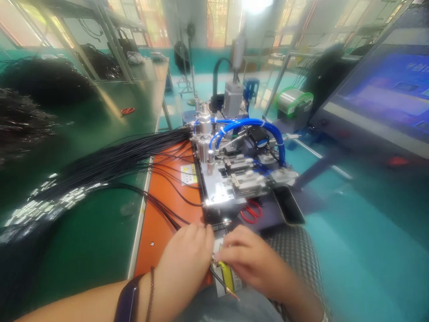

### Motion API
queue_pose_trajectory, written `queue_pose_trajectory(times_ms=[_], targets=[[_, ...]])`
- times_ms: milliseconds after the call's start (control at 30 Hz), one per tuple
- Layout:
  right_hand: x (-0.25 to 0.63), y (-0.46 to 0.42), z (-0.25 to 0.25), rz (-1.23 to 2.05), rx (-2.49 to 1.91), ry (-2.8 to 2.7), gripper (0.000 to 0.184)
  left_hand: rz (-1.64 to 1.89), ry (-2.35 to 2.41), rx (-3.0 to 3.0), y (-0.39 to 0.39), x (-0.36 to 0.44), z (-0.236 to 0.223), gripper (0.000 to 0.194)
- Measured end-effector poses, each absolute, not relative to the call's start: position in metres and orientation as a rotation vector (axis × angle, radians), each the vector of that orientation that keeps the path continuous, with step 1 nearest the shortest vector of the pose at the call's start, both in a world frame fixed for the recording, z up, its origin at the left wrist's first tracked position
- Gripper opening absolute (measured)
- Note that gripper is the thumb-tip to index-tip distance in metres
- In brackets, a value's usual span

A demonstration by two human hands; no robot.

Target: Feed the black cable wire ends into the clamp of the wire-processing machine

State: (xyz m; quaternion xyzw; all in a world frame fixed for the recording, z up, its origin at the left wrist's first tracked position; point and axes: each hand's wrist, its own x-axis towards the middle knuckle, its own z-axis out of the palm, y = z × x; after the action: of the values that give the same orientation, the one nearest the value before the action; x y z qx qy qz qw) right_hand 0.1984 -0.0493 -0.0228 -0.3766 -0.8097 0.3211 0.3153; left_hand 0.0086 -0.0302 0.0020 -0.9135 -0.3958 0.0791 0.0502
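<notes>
My left hand (189, 252) is closed, palm down, at the front of the machine. Black cables (161, 206) run into it from the left, and one black cable (218, 278) comes out below it, ending in bare copper-coloured wire. Facing it, my right hand (250, 256) has thumb and fingers pinched together beside the left fingertips. Whatever lies in that pinch is mostly hidden; a small metallic bit shows there. Just beneath the hands is a white label plate with a yellow patch (227, 276). The machine (217, 192) has metal clamps and blue hoses.
A thick bundle of black cables (110, 161) crosses the green table (100, 241) to the orange machine top (174, 179). Right of the clamps lie red-handled scissors (251, 211) and a phone (288, 205). A green-rimmed wire spool (294, 101) and a blue screen (392, 80) stand farther right.
</notes>
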Motion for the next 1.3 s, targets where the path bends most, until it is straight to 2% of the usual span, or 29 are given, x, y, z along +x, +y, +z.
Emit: queue_pose_trajectory(times_ms=[167, 533, 833, 900, 1100, 1300], targets=[[0.195, -0.056, -0.024, 0.708, -0.940, -2.156, 0.024, 0.379, -1.267, -2.859, -0.024, 0.010, 0.008, 0.041], [0.190, -0.047, -0.037, 0.806, -1.292, -1.769, 0.016, 0.102, -1.297, -2.850, 0.000, -0.001, 0.003, 0.037], [0.186, -0.045, -0.039, 0.910, -1.435, -1.420, 0.016, -0.500, -1.027, -2.940, -0.006, -0.005, -0.004, 0.012], [0.184, -0.045, -0.038, 0.925, -1.424, -1.384, 0.015, -0.500, -1.019, -2.937, -0.005, -0.002, -0.005, 0.012], [0.178, -0.049, -0.031, 0.888, -1.355, -1.406, 0.011, -0.193, -1.133, -3.071, -0.004, 0.004, -0.004, 0.015], [0.183, -0.049, -0.039, 0.753, -1.299, -1.363, 0.011, -0.508, -1.116, -3.072, -0.002, 0.002, -0.009, 0.021]])
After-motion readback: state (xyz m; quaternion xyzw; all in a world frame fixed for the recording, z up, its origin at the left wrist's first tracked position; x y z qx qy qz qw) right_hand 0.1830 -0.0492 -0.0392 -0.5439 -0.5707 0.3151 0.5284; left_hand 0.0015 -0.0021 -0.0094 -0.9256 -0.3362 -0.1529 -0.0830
